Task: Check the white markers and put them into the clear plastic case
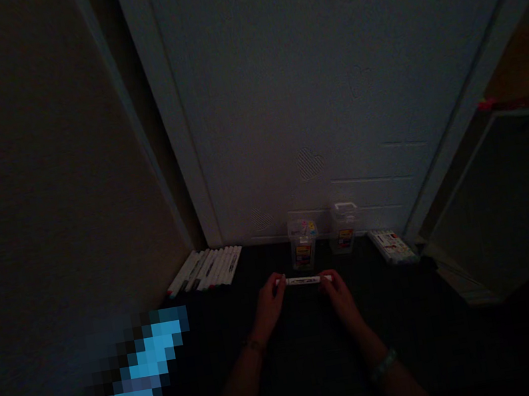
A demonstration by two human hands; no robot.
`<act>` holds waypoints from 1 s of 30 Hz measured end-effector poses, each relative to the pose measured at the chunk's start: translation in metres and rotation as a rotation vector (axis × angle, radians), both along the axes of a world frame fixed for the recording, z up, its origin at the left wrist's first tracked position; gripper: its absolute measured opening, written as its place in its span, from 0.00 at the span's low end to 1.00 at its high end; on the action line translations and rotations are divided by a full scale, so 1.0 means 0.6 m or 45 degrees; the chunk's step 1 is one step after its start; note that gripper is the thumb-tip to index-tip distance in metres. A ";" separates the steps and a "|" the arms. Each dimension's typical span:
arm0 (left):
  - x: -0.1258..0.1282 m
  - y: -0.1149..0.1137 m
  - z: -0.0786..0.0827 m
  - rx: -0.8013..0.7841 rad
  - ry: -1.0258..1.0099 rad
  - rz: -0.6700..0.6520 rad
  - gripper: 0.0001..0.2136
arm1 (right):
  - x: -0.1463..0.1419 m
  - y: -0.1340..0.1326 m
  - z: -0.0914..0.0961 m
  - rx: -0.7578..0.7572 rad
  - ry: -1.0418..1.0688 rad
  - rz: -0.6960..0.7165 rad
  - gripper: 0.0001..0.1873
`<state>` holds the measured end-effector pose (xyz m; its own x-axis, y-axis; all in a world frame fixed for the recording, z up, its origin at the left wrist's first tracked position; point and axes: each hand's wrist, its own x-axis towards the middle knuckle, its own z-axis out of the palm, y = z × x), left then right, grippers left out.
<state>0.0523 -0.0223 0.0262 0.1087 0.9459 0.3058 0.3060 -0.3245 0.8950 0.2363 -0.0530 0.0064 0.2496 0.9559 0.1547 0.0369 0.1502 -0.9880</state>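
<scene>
A white marker (pixel 303 280) with dark print along its barrel lies level between my two hands. My left hand (pixel 272 298) pinches its left end, and my right hand (pixel 337 290) grips the right end with the fingers closed. Just beyond the marker stands a clear plastic container (pixel 303 245) with a coloured label and some small bright pieces near its top. To its right is a second clear container (pixel 345 228), also labelled. The scene is dim, so fine details of the fingertips are hard to make out.
Several white markers (pixel 213 269) lie side by side at the back left of the dark table (pixel 303 367). At the back right is a flat pack of markers (pixel 393 246). A pale wall (pixel 296 84) rises behind. A pixelated bright blue patch (pixel 146 373) covers the left front.
</scene>
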 end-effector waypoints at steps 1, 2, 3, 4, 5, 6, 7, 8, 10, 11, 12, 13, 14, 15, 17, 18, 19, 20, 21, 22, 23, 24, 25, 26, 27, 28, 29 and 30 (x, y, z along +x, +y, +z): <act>0.000 0.000 0.000 -0.004 0.006 0.011 0.17 | 0.000 0.000 0.000 -0.002 0.006 0.002 0.15; 0.000 0.000 0.001 -0.008 0.012 0.020 0.17 | -0.001 0.000 0.001 -0.003 0.013 0.001 0.15; 0.000 0.000 0.001 -0.011 0.019 0.026 0.17 | -0.002 0.000 0.001 -0.002 0.019 -0.002 0.15; 0.000 0.000 0.002 -0.015 0.026 0.027 0.17 | -0.003 0.001 0.002 0.001 0.024 -0.006 0.15; 0.000 -0.001 0.003 -0.020 0.029 0.024 0.17 | -0.004 0.001 0.003 0.005 0.024 -0.008 0.15; 0.000 -0.001 0.003 -0.023 0.031 0.013 0.17 | -0.005 0.001 0.004 0.013 0.024 -0.009 0.15; 0.001 -0.001 0.002 -0.023 0.030 0.002 0.16 | -0.005 0.001 0.005 0.022 0.025 -0.011 0.15; 0.001 -0.001 0.002 -0.022 0.028 -0.011 0.15 | -0.006 0.001 0.006 0.027 0.026 -0.011 0.15; 0.002 -0.001 0.000 -0.019 0.024 -0.037 0.14 | -0.006 0.000 0.007 0.027 0.028 -0.006 0.14; 0.003 -0.001 0.000 -0.023 0.024 -0.041 0.14 | -0.005 0.000 0.007 0.021 0.025 -0.002 0.14; 0.003 -0.001 -0.001 -0.029 0.027 -0.039 0.13 | -0.005 -0.002 0.007 0.014 0.018 0.003 0.14; 0.003 -0.001 -0.001 -0.034 0.030 -0.034 0.13 | -0.004 -0.003 0.007 0.012 0.006 0.008 0.14; 0.003 -0.002 0.000 -0.035 0.034 -0.028 0.13 | -0.004 -0.005 0.007 0.015 -0.007 0.012 0.13; 0.002 -0.002 0.001 -0.027 0.037 -0.023 0.13 | -0.003 -0.007 0.007 0.023 -0.020 0.016 0.13; 0.000 -0.003 0.002 -0.005 0.051 -0.025 0.13 | -0.003 -0.010 0.007 0.038 -0.042 0.020 0.13; -0.001 -0.004 0.003 0.004 0.060 -0.025 0.13 | -0.003 -0.010 0.007 0.041 -0.050 0.018 0.13; -0.002 -0.004 0.002 0.011 0.069 -0.023 0.13 | -0.003 -0.010 0.006 0.040 -0.058 0.016 0.13; -0.002 -0.003 0.001 0.015 0.076 -0.018 0.13 | -0.003 -0.010 0.005 0.037 -0.066 0.011 0.14; -0.003 -0.003 0.000 0.016 0.083 -0.009 0.12 | -0.004 -0.009 0.004 0.034 -0.075 0.006 0.14; -0.003 -0.002 -0.001 0.014 0.088 0.001 0.12 | -0.004 -0.007 0.002 0.030 -0.083 0.002 0.14; -0.004 -0.001 -0.003 0.012 0.091 0.005 0.12 | -0.004 -0.006 0.001 0.028 -0.090 0.001 0.15; -0.004 0.000 -0.004 0.012 0.093 0.003 0.12 | -0.005 -0.005 0.000 0.028 -0.097 0.001 0.15; -0.004 0.000 -0.005 0.013 0.093 -0.004 0.12 | -0.005 -0.004 -0.001 0.025 -0.102 0.000 0.15; -0.004 0.001 -0.005 0.016 0.094 -0.012 0.12 | -0.005 -0.004 -0.002 0.023 -0.106 -0.002 0.15; -0.004 0.001 -0.005 0.018 0.092 -0.013 0.12 | -0.006 -0.003 -0.001 0.021 -0.113 0.003 0.15; -0.004 0.000 -0.005 0.017 0.092 -0.008 0.12 | -0.006 -0.004 -0.001 0.021 -0.121 0.009 0.15; -0.005 0.000 -0.004 0.013 0.093 -0.001 0.12 | -0.006 -0.004 0.000 0.023 -0.130 0.014 0.15; -0.005 0.000 -0.004 0.007 0.097 0.006 0.12 | -0.006 -0.004 0.001 0.023 -0.136 0.018 0.15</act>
